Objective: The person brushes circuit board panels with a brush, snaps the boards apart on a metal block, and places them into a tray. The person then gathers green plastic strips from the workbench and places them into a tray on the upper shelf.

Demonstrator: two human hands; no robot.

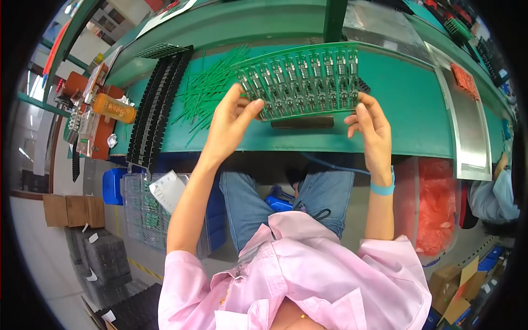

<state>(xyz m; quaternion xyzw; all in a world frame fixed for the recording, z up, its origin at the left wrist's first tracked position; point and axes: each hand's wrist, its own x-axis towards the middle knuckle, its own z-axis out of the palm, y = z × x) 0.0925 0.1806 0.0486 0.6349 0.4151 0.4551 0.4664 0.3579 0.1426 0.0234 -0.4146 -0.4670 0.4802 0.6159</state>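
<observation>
Between my two hands a green circuit board panel (300,82) is held up above the green bench top. Rows of small repeated boards with parts on them cover its face. My left hand (234,118) grips the panel's lower left corner, with thumb in front and fingers behind. At the lower right corner my right hand (374,124) pinches the edge between thumb and fingers. A blue wrist strap (383,188) circles my right wrist. Below the panel a dark brown bar (302,122) lies on the bench, partly hidden by it.
Thin green strips (206,91) lie piled left of the panel. Beyond them stand black slotted racks (159,104) with another green panel (160,51) on top. An orange bottle (114,108) is at far left. A metal-edged tray (467,121) lies right. A bin with red plastic (436,206) stands below.
</observation>
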